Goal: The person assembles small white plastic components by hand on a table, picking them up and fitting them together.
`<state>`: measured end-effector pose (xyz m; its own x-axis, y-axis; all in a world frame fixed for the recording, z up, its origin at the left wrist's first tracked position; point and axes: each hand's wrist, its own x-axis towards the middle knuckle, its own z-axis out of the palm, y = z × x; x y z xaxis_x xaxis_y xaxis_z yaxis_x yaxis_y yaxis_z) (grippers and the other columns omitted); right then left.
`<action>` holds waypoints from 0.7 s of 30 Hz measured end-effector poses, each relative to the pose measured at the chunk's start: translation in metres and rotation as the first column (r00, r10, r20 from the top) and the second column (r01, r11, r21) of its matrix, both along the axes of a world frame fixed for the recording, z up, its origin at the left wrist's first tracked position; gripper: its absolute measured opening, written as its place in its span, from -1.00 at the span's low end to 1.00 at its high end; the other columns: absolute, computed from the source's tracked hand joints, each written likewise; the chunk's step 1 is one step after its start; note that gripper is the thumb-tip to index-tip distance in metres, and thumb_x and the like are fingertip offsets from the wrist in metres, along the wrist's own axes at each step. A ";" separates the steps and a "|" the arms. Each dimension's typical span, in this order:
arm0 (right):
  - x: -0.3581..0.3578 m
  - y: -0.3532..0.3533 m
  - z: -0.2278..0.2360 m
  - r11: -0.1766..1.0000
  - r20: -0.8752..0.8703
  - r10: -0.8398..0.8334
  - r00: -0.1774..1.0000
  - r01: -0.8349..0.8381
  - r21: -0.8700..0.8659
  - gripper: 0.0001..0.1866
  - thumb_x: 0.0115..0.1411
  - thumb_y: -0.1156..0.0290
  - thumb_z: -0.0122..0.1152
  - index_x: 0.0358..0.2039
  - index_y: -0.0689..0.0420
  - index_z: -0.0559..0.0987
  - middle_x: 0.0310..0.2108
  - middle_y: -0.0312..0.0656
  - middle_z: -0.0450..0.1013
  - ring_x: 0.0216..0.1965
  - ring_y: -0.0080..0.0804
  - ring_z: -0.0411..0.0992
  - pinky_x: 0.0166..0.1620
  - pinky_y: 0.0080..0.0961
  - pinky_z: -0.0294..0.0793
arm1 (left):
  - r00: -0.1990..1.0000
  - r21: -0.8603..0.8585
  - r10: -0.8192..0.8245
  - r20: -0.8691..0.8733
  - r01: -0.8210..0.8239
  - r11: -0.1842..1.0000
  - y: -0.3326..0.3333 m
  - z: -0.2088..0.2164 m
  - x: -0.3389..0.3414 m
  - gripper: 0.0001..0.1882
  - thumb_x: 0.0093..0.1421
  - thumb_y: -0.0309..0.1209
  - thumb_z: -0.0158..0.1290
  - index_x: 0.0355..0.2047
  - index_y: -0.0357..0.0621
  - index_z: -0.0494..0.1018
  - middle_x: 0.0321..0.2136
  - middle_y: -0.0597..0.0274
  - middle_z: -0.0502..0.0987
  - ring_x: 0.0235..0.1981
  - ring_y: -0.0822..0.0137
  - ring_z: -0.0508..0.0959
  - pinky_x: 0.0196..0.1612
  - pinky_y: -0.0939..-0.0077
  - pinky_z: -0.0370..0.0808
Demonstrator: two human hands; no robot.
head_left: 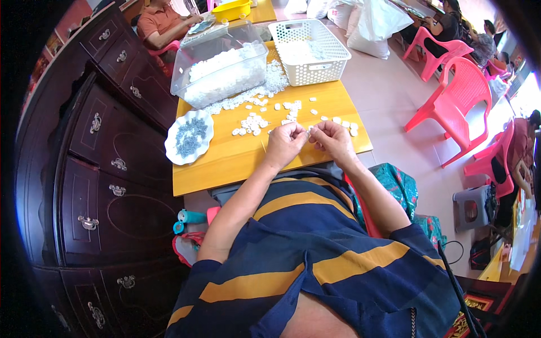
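Above the near part of the yellow wooden table [214,172], my left hand [284,145] and my right hand [335,143] meet, fingertips pinched together. Between them shows a bit of a small white plastic piece [309,130], mostly hidden by the fingers. Similar small white pieces [252,123] lie loose just beyond my left hand, and more rounded white pieces [345,123] sit beside my right hand. To the left, a white scalloped plate [171,150] holds a heap of small grey metal-looking parts [190,137], too fine to make out.
A clear plastic bin [183,90] and a white perforated basket [315,74], both with white pieces, stand at the table's far side. A dark wooden cabinet [135,197] lines the left. Pink chairs [459,101] and white sacks [369,34] are on the right. Other people sit nearby.
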<state>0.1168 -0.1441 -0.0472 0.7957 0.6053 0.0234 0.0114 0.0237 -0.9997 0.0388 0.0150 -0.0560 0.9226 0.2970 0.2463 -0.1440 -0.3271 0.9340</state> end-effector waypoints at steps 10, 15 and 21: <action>-0.010 0.002 0.005 0.863 0.744 0.148 0.651 0.282 -0.419 -0.79 0.17 0.24 0.23 -0.42 0.11 0.65 -0.45 -0.04 0.56 -0.39 -0.02 0.56 -0.29 -0.16 0.55 | 0.988 0.070 0.140 -0.064 -0.135 0.988 0.013 -0.002 -0.024 -0.86 0.15 -0.46 0.16 -0.45 -0.31 0.57 -0.62 0.20 0.58 -0.58 0.52 0.52 -0.46 0.57 0.47; -0.009 0.005 0.000 0.868 0.773 0.091 0.628 0.330 -0.371 -0.79 0.16 0.22 0.25 -0.38 0.10 0.65 -0.46 -0.06 0.56 -0.39 -0.04 0.56 -0.30 -0.18 0.55 | 0.991 0.114 0.129 -0.021 -0.126 0.985 0.008 0.003 -0.030 -0.87 0.15 -0.46 0.17 -0.44 -0.31 0.57 -0.62 0.18 0.59 -0.57 0.52 0.54 -0.45 0.56 0.48; -0.010 0.004 0.004 0.937 0.672 -0.067 0.737 0.278 -0.212 -0.77 0.19 0.24 0.25 -0.31 0.15 0.64 -0.47 -0.11 0.56 -0.44 -0.21 0.56 -0.35 -0.32 0.54 | 0.994 0.112 0.104 -0.042 -0.099 0.989 0.007 0.001 -0.032 -0.88 0.17 -0.48 0.17 -0.39 -0.32 0.56 -0.59 0.18 0.60 -0.57 0.54 0.54 -0.46 0.58 0.48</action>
<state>0.1069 -0.1399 -0.0427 0.7406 0.5220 0.4230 0.6303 -0.3218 -0.7065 0.0065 0.0219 -0.0551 0.9006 0.3632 0.2388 -0.0608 -0.4388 0.8965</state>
